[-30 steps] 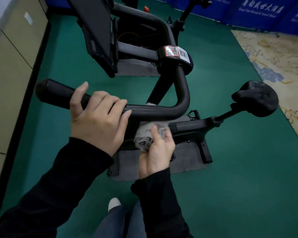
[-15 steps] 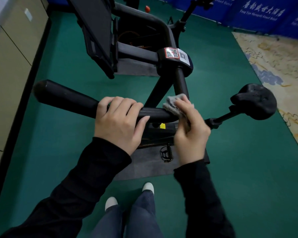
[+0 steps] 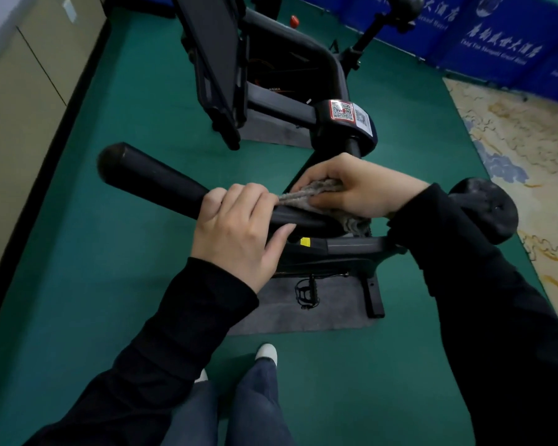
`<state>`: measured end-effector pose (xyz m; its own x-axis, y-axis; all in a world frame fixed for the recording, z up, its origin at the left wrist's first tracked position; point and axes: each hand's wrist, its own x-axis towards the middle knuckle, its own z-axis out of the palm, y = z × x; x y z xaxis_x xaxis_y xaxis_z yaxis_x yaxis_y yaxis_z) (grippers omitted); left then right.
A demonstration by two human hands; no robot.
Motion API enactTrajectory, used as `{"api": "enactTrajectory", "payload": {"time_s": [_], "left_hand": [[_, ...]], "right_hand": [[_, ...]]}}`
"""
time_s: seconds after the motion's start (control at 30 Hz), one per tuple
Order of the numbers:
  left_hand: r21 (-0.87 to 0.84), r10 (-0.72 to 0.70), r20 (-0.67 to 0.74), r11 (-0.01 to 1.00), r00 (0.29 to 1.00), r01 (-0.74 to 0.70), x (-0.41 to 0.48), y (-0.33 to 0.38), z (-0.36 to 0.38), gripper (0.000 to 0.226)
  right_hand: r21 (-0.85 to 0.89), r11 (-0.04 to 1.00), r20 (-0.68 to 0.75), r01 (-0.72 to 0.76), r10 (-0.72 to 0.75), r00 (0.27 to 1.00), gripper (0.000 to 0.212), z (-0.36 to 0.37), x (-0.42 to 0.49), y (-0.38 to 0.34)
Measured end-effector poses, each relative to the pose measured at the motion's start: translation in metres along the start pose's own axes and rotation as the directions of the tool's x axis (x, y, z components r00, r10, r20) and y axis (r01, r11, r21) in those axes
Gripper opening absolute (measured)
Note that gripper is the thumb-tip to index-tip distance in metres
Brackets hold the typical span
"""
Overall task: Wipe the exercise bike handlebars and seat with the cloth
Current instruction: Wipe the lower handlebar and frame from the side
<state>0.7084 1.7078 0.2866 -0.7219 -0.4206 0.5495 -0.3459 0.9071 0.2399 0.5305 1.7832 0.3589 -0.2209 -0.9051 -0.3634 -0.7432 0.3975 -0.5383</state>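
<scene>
Grey terry cloth [image 3: 316, 196] bunches under my right hand [image 3: 361, 188], pressed onto the black handlebar [image 3: 155, 181] just where the bar bends toward the stem, while my left hand [image 3: 239, 233] is clenched around the same bar beside it, knuckles touching the cloth's edge. To do this stroke well, I judge the cloth should wrap further round the tube, so the underside gets wiped as well as the top, and my steadying hand should give way along the bar as the cloth comes toward the free end. That rounded end points out over open green floor [image 3: 126, 284] toward the beige cabinets [image 3: 23, 101] at the left edge of the room, with room to slide the cloth clean off the tip. The seat [image 3: 487, 207], not yet touched by the cloth, sits just behind my right sleeve [image 3: 464, 252], near the patterned carpet [image 3: 529, 140]. Tighter spots are the stem clamp with its QR stickers [image 3: 348, 112], close above my right hand, and the second bike's screen [image 3: 213, 59] beyond it.
</scene>
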Motion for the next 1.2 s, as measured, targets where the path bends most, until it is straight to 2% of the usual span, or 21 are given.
{"api": "enactTrajectory", "payload": {"time_s": [0.17,0.27,0.43,0.57,0.8,0.9,0.97,1.2], "left_hand": [[0.015,0.015,-0.005,1.0,1.0,-0.015,0.0,-0.001,0.0,0.03],[0.018,0.018,-0.008,1.0,1.0,-0.018,0.0,-0.001,0.0,0.03],[0.035,0.012,-0.011,0.999,1.0,-0.011,-0.001,-0.001,0.0,0.028],[0.039,-0.002,-0.01,0.999,1.0,0.003,-0.001,0.001,0.001,0.029],[0.065,-0.011,0.002,0.998,1.0,0.011,0.0,0.002,-0.001,0.03],[0.072,-0.018,0.008,0.997,1.0,0.017,0.001,0.004,-0.002,0.03],[0.077,-0.028,-0.003,0.997,1.0,0.028,0.001,0.006,-0.002,0.03],[0.107,-0.046,-0.044,0.993,0.998,0.05,0.005,0.013,0.0,0.028]], "right_hand": [[0.033,0.999,0.033,0.021,-0.022,0.999,0.021,0.0,0.005,0.001],[0.058,0.997,-0.019,0.046,-0.045,0.999,0.018,0.004,0.011,0.001],[0.003,0.997,-0.076,0.074,-0.074,0.994,0.011,-0.001,0.002,0.015],[0.026,0.996,-0.2,0.09,-0.083,0.976,0.008,0.013,-0.002,0.013],[-0.104,0.989,-0.39,0.105,-0.138,0.91,0.007,0.022,-0.027,0.014],[-0.064,0.994,-0.513,0.083,-0.105,0.852,0.007,0.038,-0.036,0.013],[-0.027,0.998,-0.616,0.059,-0.063,0.785,0.007,0.051,-0.039,0.015],[0.115,0.992,-0.883,0.051,0.079,0.462,0.009,0.092,-0.048,0.027]]}}
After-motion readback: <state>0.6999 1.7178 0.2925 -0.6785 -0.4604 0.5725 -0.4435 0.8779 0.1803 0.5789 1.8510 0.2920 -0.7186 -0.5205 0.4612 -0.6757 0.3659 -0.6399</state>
